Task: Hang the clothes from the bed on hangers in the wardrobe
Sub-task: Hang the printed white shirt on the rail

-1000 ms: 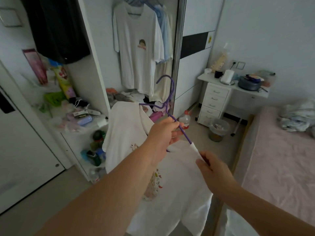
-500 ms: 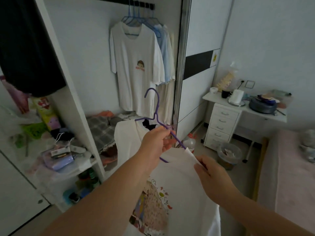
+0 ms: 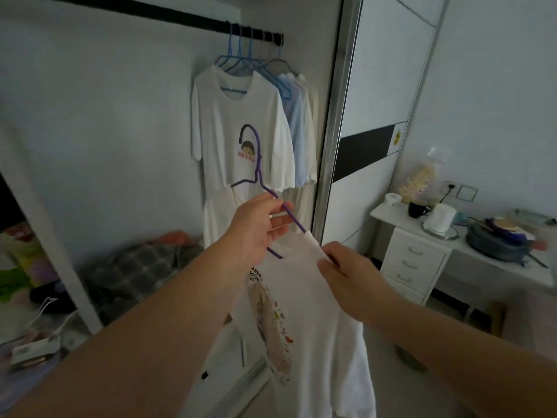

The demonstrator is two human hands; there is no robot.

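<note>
Upper left: black rail, hung shirts. Centre: left hand gripped purple hanger. Right of it: right hand pinched white T-shirt. Far right: cluttered white drawer unit.

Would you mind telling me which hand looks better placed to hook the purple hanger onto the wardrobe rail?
Probably the left hand: it grips the purple hanger just below its hook, nearest the rail. The right hand only pinches the white T-shirt at the shoulder.
</note>
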